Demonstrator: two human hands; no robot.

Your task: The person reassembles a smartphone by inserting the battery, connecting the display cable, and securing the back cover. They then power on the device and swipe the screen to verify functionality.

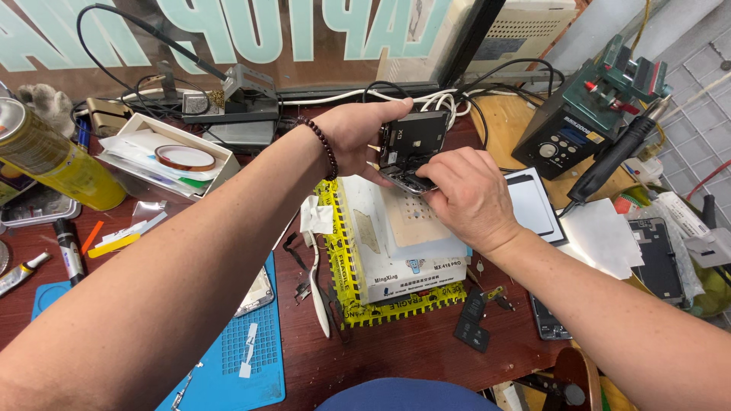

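Above the white box (396,243), left hand (352,137) grips the phone (413,141); right hand (466,194) pinches its lower edge. Looks light, fragile, best held by the edges.

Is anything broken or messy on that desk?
Yes. The phone held by the left hand and right hand is split open, its parts showing. Loose phone parts and tweezers lie scattered on the red table, beside a white box patched with yellow tape.

A yellow spray can (47,164) stands beside a tape roll (185,157).
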